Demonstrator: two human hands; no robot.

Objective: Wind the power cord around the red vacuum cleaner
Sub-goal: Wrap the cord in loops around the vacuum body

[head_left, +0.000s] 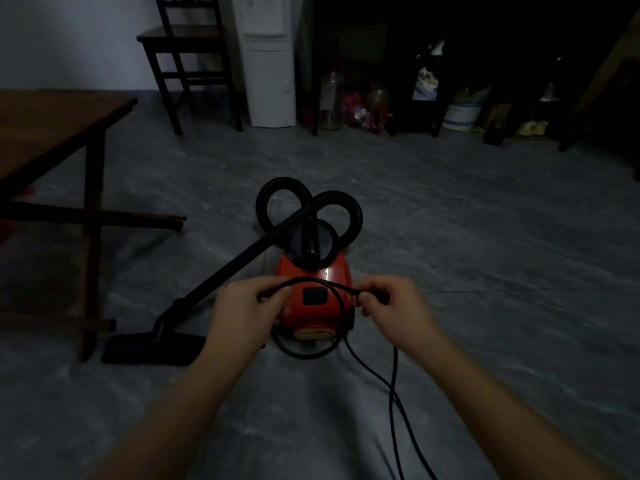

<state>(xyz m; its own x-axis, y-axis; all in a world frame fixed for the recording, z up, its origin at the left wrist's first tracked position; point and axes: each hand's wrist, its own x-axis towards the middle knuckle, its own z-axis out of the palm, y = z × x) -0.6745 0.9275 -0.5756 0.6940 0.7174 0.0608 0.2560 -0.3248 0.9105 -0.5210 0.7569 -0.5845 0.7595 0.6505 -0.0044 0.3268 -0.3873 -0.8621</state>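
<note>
Left hand [242,306] and right hand [388,306] each pinch the power cord [394,368] in curled fingers, its loop stretched nine-to-three o'clock over the red vacuum cleaner [301,271], which stands at twelve o'clock from both; slack trails toward six

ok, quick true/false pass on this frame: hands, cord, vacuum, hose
1. Both the left hand and the right hand pinch the power cord. True.
2. The red vacuum cleaner sits on the wooden table. False: it stands on the floor; the table is off to the left.
3. The floor head rests on the floor left of the vacuum. True.
4. The hose is stretched out straight. False: it is coiled in two loops behind the vacuum body.
</note>
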